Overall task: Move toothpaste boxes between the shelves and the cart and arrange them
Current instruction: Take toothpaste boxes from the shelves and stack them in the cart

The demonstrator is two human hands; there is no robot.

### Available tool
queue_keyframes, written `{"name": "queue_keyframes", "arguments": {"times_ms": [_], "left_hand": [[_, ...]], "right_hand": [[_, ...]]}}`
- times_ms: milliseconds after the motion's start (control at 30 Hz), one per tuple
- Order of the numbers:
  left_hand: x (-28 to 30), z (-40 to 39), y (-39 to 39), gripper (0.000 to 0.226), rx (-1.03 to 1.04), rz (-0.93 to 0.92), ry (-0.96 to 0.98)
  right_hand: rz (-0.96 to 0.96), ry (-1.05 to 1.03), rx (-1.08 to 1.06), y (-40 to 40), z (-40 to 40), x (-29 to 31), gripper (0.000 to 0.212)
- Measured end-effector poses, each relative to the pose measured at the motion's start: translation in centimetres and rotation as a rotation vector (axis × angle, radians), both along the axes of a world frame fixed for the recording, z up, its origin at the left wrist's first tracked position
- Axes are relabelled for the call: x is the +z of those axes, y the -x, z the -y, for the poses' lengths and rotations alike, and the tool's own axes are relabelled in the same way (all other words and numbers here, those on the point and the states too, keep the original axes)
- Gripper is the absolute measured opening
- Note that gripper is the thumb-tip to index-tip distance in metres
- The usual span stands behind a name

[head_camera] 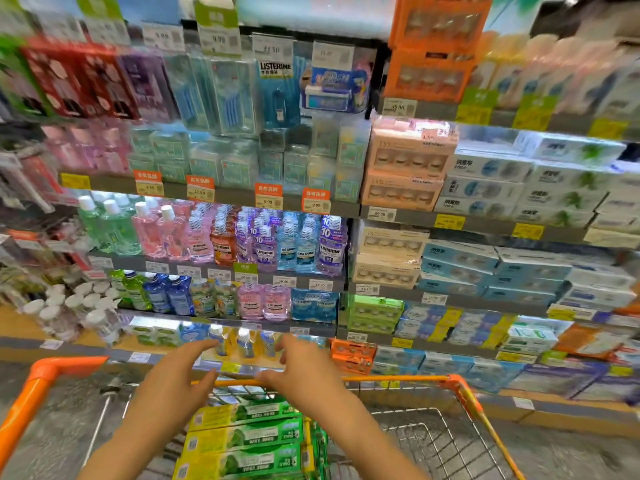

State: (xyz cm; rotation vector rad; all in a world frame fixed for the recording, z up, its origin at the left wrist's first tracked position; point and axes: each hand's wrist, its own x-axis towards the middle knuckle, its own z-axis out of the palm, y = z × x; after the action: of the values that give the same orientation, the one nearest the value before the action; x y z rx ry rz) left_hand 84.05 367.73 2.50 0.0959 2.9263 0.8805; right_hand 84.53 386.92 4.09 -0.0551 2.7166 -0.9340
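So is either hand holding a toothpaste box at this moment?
No: the left hand and right hand both hover empty with fingers spread above the green toothpaste boxes stacked in the cart.

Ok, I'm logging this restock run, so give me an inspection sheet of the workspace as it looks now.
Surface: wire cart with orange rim, on grey floor.
Job's things: green toothpaste boxes stacked flat in the cart.
Clutter: nothing seen.
Grippers: left hand and right hand held above the boxes, fingers relaxed, holding nothing.
Cables: nothing seen.
Surroundings: shelves with mouthwash bottles in front, boxed toothpaste to the right; image blurred.
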Motion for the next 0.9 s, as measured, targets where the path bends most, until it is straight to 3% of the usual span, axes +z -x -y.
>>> {"name": "queue_keyframes", "arguments": {"times_ms": [233,500,767,900], "left_hand": [[3.7,1.5,-1.2,0.046,0.025,-0.071,0.062],[9.9,7.6,-8.5,0.038,0.238,-0.268,0.041],[11.3,16.6,-27.1,0.037,0.591,-0.489,0.178],[10.3,20.4,-41.2,0.06,0.852,-0.443,0.234]], "right_hand": [[-0.112,-0.106,0.154,0.3,2.5,3.7,0.053],[-0.343,-0.153,0.342,-3.0,7.8,9.2,0.048],[-0.503,0.016,0.692,-14.4,20.9,11.0,0.04],[-0.549,0.06,0.96,-24.1,27.9,10.8,0.041]]}}
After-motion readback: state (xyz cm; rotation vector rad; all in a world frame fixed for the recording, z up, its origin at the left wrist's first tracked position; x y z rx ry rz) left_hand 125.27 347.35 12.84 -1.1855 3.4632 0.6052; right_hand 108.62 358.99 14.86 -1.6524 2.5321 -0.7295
